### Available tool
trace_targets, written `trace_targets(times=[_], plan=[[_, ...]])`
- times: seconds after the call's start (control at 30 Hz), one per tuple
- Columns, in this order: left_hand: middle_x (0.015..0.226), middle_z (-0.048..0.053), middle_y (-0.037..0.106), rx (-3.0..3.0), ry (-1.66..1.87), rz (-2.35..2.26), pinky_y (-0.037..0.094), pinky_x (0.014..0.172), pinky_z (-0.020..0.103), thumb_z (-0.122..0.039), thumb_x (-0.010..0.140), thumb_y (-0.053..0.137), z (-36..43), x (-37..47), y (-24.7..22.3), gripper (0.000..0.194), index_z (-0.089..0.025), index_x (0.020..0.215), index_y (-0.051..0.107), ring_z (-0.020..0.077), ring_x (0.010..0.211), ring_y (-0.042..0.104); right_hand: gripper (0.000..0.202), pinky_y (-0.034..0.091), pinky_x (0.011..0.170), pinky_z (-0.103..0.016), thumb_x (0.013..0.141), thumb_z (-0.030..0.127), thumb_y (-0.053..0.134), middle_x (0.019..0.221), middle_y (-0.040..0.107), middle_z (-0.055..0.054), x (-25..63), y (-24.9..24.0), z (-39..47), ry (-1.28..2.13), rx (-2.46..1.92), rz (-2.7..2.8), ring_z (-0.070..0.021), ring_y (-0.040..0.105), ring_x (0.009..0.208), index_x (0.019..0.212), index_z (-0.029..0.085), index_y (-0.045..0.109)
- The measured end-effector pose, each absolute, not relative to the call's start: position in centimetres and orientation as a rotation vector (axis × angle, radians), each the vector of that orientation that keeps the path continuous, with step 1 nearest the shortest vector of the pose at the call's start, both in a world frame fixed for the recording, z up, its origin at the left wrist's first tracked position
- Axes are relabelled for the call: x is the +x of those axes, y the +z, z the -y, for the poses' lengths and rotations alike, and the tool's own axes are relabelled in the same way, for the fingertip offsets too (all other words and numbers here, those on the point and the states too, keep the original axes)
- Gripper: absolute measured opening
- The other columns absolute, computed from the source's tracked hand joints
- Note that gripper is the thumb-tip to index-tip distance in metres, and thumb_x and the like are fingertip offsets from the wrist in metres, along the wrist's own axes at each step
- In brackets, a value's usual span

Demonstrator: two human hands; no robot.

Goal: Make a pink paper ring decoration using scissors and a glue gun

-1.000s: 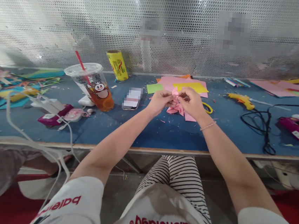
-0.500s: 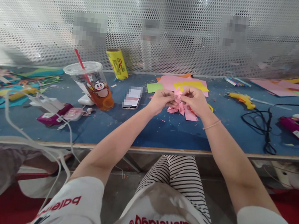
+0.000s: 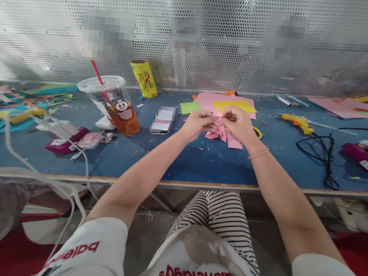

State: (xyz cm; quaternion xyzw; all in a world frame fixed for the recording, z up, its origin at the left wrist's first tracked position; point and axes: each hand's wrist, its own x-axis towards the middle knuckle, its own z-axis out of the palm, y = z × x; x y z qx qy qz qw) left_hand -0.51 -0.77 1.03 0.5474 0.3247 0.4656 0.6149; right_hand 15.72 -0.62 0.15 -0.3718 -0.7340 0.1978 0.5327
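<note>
Both hands meet over the blue table (image 3: 181,164). My left hand (image 3: 197,124) pinches the left side of a small folded pink paper (image 3: 218,114). On its right side my right hand (image 3: 239,122) grips the same paper with thumb and fingers. Just below the hands lie pink paper pieces (image 3: 234,143), partly hidden by them. Behind are a large pink sheet (image 3: 207,100), a yellow strip (image 3: 232,106) and a green piece (image 3: 189,107). A yellow scissor handle (image 3: 258,132) shows beside my right hand.
To the left stand a drink cup (image 3: 121,110) with a red straw, a yellow can (image 3: 145,80) and a phone (image 3: 162,120). Purple power strips (image 3: 63,143) and white cables lie further left. On the right are a yellow glue gun (image 3: 298,122) and a black cable (image 3: 330,158).
My right hand has shifted slightly left and up, and more of the yellow scissor handle shows beside it. My left hand has barely moved.
</note>
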Motion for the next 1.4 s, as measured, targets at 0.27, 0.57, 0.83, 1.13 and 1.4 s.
trace_targets(times=[0.27,0.57,0.83,1.13,1.4], plan=[[0.056,0.001,0.064,1.228,1.054,-0.693,0.051,0.053,0.018,-0.019,0.072,0.069,0.8,-0.5,0.7,0.015,-0.009,0.068,0.058,0.0068,0.048,0.061,0.003,0.043,0.064,-0.030,0.077,0.017,0.055,0.076,0.059,-0.002,16.2,0.4,1.1,0.225,-0.826,1.952,-0.0137,0.053,0.072,0.075,0.019,0.057],[0.054,-0.001,0.062,1.151,1.100,-0.687,0.051,0.056,0.018,-0.019,0.076,0.065,0.7,-0.7,1.1,0.015,-0.011,0.067,0.056,0.0052,0.048,0.059,0.013,0.047,0.079,-0.035,0.085,0.024,0.053,0.082,0.065,-0.003,16.7,0.2,0.7,0.039,-0.716,2.024,-0.0157,0.058,0.080,0.085,0.022,0.066],[0.054,-0.001,0.060,1.124,1.136,-0.660,0.051,0.057,0.018,-0.019,0.077,0.064,0.4,-0.7,0.8,0.016,-0.011,0.066,0.056,0.0053,0.050,0.059,0.023,0.049,0.079,-0.034,0.090,0.024,0.046,0.090,0.064,-0.005,16.9,-0.3,0.6,-0.129,-0.671,2.086,-0.0156,0.058,0.084,0.097,0.022,0.067],[0.050,-0.004,0.053,1.166,1.148,-0.722,0.045,0.051,0.016,-0.025,0.078,0.064,0.4,-0.4,0.7,0.021,-0.013,0.065,0.054,0.0022,0.044,0.049,0.024,0.047,0.078,-0.035,0.088,0.022,0.046,0.088,0.060,-0.005,17.3,0.0,1.0,-0.083,-0.646,2.194,-0.0159,0.055,0.083,0.098,0.023,0.067],[0.048,-0.005,0.047,1.436,1.177,-0.807,0.033,0.046,0.017,-0.030,0.081,0.060,0.3,0.1,0.4,0.030,-0.015,0.059,0.048,0.0019,0.043,0.043,0.012,0.043,0.067,-0.032,0.082,0.027,0.054,0.072,0.056,-0.002,16.6,0.5,1.2,0.270,-0.847,1.912,-0.0138,0.051,0.069,0.075,0.020,0.061]])
